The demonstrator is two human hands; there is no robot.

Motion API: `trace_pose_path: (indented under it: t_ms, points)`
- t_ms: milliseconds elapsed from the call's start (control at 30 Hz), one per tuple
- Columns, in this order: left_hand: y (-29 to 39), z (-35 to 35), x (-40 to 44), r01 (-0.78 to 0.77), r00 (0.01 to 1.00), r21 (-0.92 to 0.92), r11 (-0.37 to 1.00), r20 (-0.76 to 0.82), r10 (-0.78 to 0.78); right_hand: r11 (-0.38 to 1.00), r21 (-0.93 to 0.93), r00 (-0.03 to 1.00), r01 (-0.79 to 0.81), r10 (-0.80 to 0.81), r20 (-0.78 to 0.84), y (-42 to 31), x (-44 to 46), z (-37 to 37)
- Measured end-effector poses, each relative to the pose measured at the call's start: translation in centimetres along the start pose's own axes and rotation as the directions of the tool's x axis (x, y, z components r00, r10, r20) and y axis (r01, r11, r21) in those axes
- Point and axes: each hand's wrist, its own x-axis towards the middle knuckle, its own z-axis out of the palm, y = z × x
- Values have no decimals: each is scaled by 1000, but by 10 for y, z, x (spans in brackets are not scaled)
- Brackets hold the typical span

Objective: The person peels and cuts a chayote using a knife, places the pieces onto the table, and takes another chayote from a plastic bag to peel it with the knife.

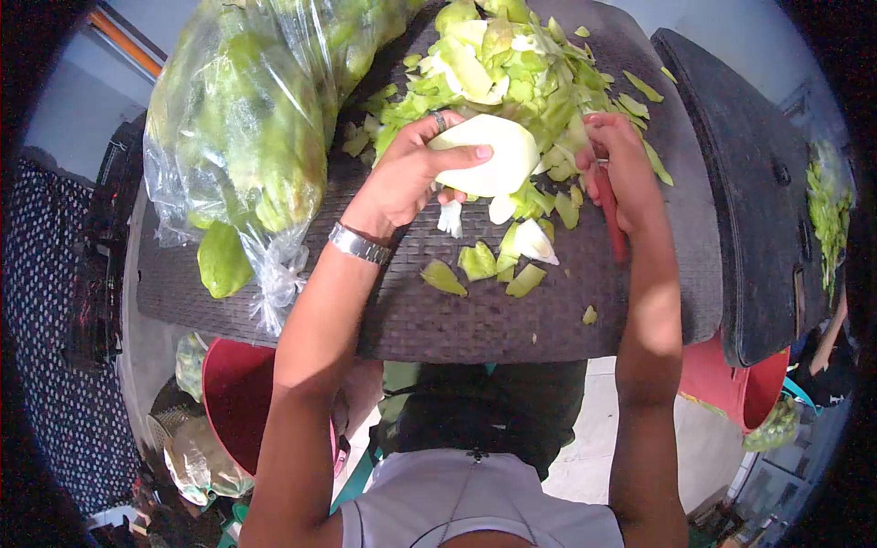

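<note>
My left hand (416,169) holds a pale, peeled fruit (501,157) above the dark woven table (411,320), thumb on top. To its right, my right hand (626,164) is wrapped round a red handle (610,215); the tool's working end cannot be made out. Behind both hands lies a large heap of green and white peelings (539,91). Smaller peel pieces (477,261) are scattered in front of the fruit.
A clear plastic bag of green fruit (247,119) fills the table's left side, with one green fruit (223,260) beside it. Red tubs (233,393) stand below the table at both sides. A black panel (740,183) is at the right.
</note>
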Motion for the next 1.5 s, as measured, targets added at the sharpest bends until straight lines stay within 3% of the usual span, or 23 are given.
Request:
trace_pose_path:
  t_ms: [167,267,367,467,600,700,733,800,867,967,1067,1167,1200,1233,1500]
  points:
    - [-5,3,2,-47,998,-111,993,-46,42,999,-41,996,-19,22,92,-10,-15,22]
    - [-2,5,1,-33,997,-131,991,-70,24,980,-137,939,-142,178,294,-16,-22,30]
    - [-4,0,3,-55,998,-211,976,-44,47,995,-7,922,-100,95,376,-12,-31,40]
    - [-3,13,5,-90,992,-486,869,-122,34,999,36,906,-9,-7,423,-14,-45,48]
    - [-14,16,12,-37,989,-640,768,-135,-65,982,-46,819,-185,180,545,-9,-49,50]
    - [-15,11,10,-50,982,-694,718,-167,-93,978,62,791,-197,121,600,-17,-55,44]
    - [-13,8,10,-48,981,-713,700,-167,-103,979,84,800,-183,99,591,-24,-58,42]
    - [-5,4,6,-11,1000,-795,606,-21,-10,980,128,818,-153,53,572,-34,-62,36]
    - [0,-3,5,57,992,-868,493,105,69,995,15,873,-100,80,481,-34,-59,28]
    - [3,-2,6,16,989,-752,659,110,101,997,-68,948,-42,61,312,-39,-71,24]
    - [-14,-24,17,167,824,-788,592,441,356,997,-75,976,19,-3,216,-37,-101,26]
    - [-5,-11,8,76,964,-736,672,227,140,991,-134,970,-24,55,236,-36,-126,26]
    - [-1,-4,4,68,981,-774,630,167,100,985,-158,960,-75,114,255,-40,-134,28]
    - [-2,-3,5,70,983,-790,610,159,94,975,-183,947,-122,170,271,-42,-140,29]
    - [-2,4,2,87,986,-856,510,147,78,991,-132,956,-30,67,287,-14,-143,24]
